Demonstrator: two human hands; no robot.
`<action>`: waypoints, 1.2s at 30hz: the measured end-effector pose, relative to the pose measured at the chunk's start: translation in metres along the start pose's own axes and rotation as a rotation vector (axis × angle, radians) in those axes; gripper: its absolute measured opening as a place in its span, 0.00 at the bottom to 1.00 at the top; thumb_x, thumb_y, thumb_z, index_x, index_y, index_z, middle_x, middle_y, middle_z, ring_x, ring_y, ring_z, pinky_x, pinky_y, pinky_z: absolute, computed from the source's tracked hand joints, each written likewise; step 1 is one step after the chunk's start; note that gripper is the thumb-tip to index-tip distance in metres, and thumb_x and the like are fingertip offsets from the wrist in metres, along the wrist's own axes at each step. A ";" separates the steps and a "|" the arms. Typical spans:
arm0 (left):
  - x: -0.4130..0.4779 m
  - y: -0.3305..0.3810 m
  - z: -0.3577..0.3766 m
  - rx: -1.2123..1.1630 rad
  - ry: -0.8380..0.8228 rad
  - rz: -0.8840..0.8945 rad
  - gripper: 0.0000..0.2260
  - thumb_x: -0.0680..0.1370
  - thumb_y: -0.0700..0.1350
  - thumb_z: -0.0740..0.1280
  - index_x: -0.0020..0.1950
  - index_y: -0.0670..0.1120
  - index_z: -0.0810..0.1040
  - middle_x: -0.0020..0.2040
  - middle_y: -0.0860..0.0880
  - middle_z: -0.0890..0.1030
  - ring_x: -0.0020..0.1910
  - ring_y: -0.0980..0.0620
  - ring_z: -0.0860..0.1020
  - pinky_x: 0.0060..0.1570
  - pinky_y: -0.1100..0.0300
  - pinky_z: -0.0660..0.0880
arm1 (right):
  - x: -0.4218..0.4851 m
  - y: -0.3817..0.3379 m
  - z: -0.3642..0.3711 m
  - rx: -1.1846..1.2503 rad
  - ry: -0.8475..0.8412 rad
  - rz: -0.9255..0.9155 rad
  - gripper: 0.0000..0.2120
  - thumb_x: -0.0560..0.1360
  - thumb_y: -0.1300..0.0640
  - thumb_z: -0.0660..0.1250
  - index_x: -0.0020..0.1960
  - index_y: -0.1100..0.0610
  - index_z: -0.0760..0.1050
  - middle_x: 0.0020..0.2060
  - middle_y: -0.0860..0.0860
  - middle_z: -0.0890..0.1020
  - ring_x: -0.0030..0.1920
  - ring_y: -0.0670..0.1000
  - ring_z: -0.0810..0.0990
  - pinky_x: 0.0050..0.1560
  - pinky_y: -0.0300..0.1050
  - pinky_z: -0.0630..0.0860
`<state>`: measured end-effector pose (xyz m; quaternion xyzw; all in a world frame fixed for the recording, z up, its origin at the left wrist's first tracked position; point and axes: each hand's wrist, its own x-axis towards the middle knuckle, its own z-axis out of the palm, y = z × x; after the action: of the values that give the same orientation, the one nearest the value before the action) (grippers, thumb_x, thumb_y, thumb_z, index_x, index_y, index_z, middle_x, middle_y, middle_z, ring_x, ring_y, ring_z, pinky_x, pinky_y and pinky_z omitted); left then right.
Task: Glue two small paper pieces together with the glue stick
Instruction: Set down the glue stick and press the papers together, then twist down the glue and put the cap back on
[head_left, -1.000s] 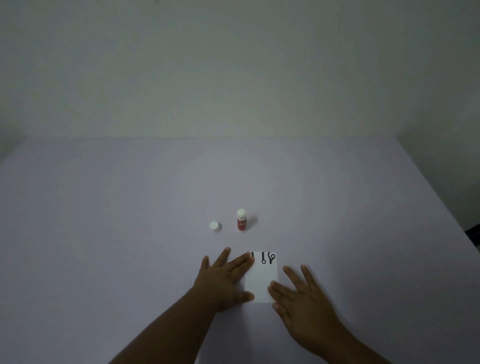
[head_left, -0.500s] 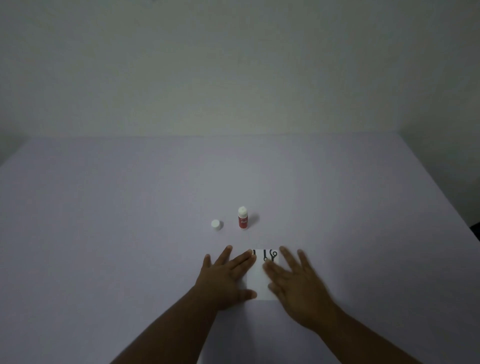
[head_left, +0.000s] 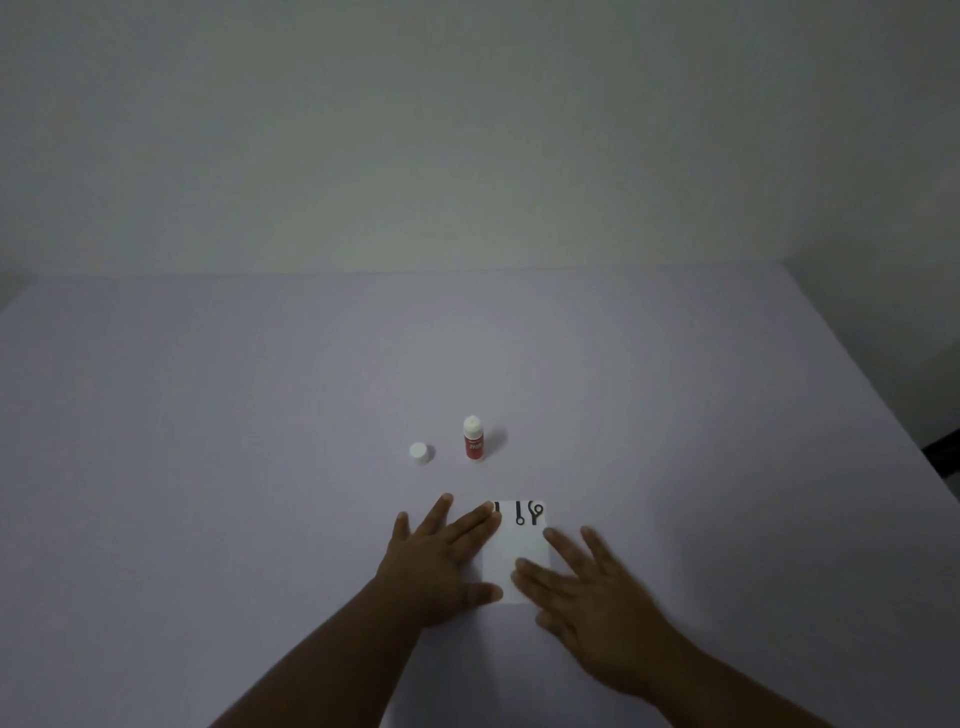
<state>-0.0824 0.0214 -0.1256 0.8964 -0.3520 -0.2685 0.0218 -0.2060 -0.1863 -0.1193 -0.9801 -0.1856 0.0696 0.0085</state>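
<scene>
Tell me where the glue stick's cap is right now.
In the head view the white cap sits on the table just left of the upright red glue stick, not touching it, beyond the left hand.

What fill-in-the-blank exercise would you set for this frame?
The glue stick stands ____ on the table.
Its white cap sits on the stick's ____ side.
The left hand and right hand both rest on the paper, which bears ____ marks.
Missing: upright; left; black.
</scene>
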 end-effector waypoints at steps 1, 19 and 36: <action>0.000 0.000 0.000 0.002 -0.003 0.000 0.37 0.71 0.73 0.50 0.73 0.65 0.36 0.74 0.67 0.38 0.76 0.50 0.36 0.70 0.35 0.41 | 0.004 0.006 -0.002 -0.027 0.000 0.021 0.20 0.76 0.44 0.54 0.66 0.44 0.69 0.63 0.38 0.76 0.69 0.54 0.69 0.67 0.59 0.53; 0.008 0.006 -0.005 -0.141 0.003 -0.065 0.39 0.67 0.68 0.62 0.73 0.65 0.46 0.77 0.64 0.48 0.76 0.50 0.40 0.68 0.32 0.39 | 0.010 0.010 -0.014 -0.041 0.155 0.141 0.16 0.73 0.44 0.61 0.58 0.45 0.78 0.56 0.37 0.81 0.67 0.53 0.72 0.68 0.56 0.50; 0.012 0.015 -0.047 -0.689 0.684 -0.346 0.11 0.71 0.47 0.72 0.49 0.48 0.74 0.49 0.50 0.77 0.48 0.52 0.74 0.45 0.64 0.66 | 0.040 0.003 -0.031 0.157 0.349 0.211 0.07 0.67 0.47 0.67 0.41 0.48 0.81 0.37 0.41 0.83 0.44 0.49 0.81 0.49 0.42 0.78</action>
<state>-0.0613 -0.0051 -0.0879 0.9189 -0.0626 -0.0599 0.3849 -0.1644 -0.1740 -0.0938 -0.9876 -0.0719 -0.0865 0.1092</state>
